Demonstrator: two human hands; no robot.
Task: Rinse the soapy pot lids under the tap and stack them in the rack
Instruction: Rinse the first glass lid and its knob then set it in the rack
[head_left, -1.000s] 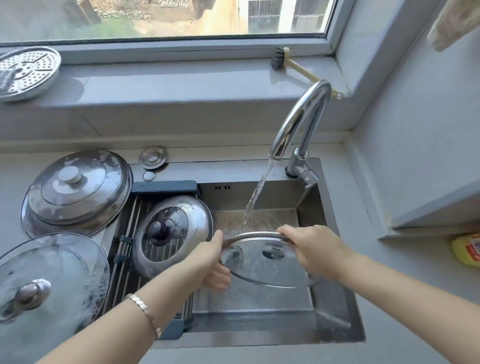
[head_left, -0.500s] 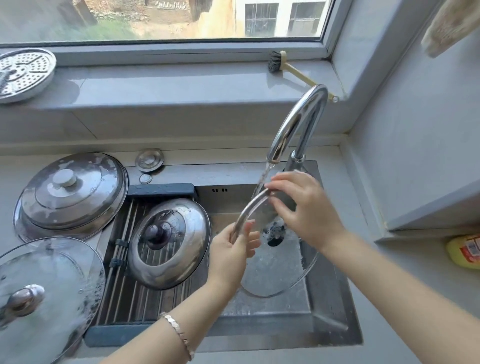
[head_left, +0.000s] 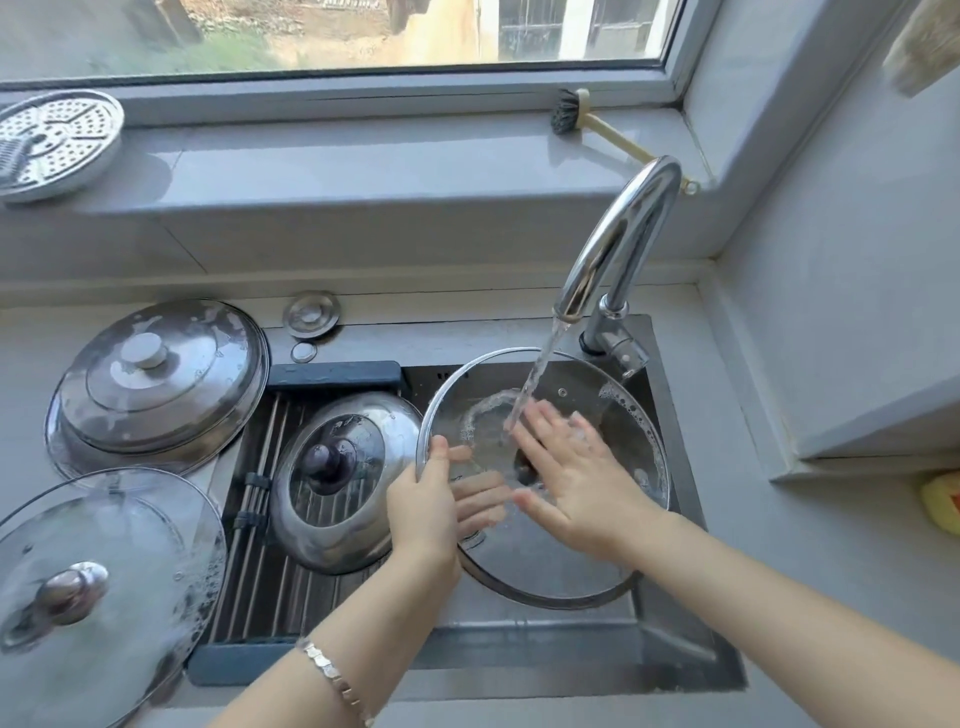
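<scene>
Held lid: your held lid (head_left: 550, 564), glass with a metal rim, sits tilted over the sink (head_left: 675, 660), its far edge raised toward the tap (head_left: 618, 244).
Water: the stream (head_left: 540, 369) is running and lands on the glass just by your right fingertips; suds line the far right rim.
Left hand: your left hand (head_left: 423, 506) clamps the lid's left rim, with the thumb on the upper face and the fingers slightly spread beneath, seen through the glass.
Right hand: your right hand (head_left: 576, 488) lies flat on the glass, fingers straight and spread, holding nothing.
Wrist: a bracelet (head_left: 332, 675) sits on your left wrist.
Rack: the rack (head_left: 270, 587) spans the sink's left part and carries 1 item, a steel lid with dark knob (head_left: 337, 483), just beside your left hand.
Counter, left: 2 lids lie here, a large steel lid (head_left: 156, 379) and nearer you a second glass lid (head_left: 104, 571) with suds along its edge.
Behind the rack: a sink plug (head_left: 310, 313) rests on the sink's back ledge.
Windowsill: a perforated plate (head_left: 52, 140) lies at the far left and a brush (head_left: 597, 124) lies behind the tap.
</scene>
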